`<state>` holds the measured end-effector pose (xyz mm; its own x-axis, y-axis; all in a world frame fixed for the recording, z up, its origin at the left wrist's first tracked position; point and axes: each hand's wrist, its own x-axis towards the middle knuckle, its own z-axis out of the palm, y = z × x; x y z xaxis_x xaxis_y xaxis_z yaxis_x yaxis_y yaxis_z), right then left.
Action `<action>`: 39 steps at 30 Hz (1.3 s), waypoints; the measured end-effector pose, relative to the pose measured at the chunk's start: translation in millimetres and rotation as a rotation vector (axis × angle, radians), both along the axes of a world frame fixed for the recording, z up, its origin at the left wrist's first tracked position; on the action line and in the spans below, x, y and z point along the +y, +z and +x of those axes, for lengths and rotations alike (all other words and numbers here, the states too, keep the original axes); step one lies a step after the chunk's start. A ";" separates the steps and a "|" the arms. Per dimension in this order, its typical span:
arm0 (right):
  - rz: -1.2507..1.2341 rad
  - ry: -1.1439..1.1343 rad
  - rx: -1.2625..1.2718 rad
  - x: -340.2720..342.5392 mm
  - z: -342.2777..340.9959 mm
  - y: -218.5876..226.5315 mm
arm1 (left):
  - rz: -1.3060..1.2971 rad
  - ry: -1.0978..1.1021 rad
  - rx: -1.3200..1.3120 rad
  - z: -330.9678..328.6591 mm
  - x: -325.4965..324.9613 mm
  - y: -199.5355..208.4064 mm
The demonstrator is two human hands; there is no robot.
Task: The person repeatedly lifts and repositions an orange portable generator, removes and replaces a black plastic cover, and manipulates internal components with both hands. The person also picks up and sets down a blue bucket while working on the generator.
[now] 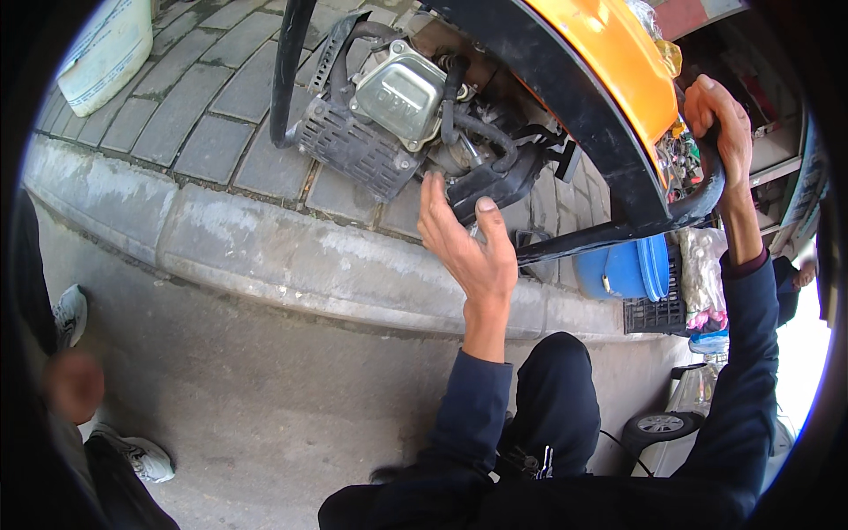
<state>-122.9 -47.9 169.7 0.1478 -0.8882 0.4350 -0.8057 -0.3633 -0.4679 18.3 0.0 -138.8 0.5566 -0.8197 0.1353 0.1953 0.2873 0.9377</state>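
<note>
A small engine with a silver valve cover [402,93] and a slotted black muffler guard [358,146] sits in a tilted black tubular frame [583,237]. Above it is an orange fuel tank [609,53]. My left hand [473,252] is open, thumb and fingers apart at the lower end of a black plastic housing [495,181] on the engine. Whether the fingers touch the housing is hard to tell. On the right, my right hand [726,132] is closed around the bend of the frame tube, beside the tank.
Paving and a curved kerb [256,252] lie beneath the machine. A blue bucket [627,268], a black crate [654,305] and a clear bag [704,265] stand at right. A white container [110,57] is far left. Another person's shoe [137,455] is lower left.
</note>
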 end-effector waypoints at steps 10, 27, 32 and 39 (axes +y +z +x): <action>0.001 -0.057 -0.041 2.2 10.1 -1.7 | -0.129 -0.044 -0.013 3.1 0.7 17.9; 0.032 -0.027 -0.102 1.2 8.6 -0.3 | -0.113 0.043 -0.079 -3.2 -6.3 17.7; 0.095 0.035 -0.157 0.4 3.3 3.2 | -0.063 0.008 -0.067 -7.6 -5.8 21.0; 0.179 -0.004 -0.362 1.2 -3.0 9.7 | -0.057 0.009 -0.060 -11.3 -8.2 18.2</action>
<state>-125.9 -46.7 179.3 0.0097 -0.9549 0.2966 -0.5780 -0.2474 -0.7776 7.0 -8.2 -120.6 0.5530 -0.8050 0.2147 0.1365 0.3418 0.9298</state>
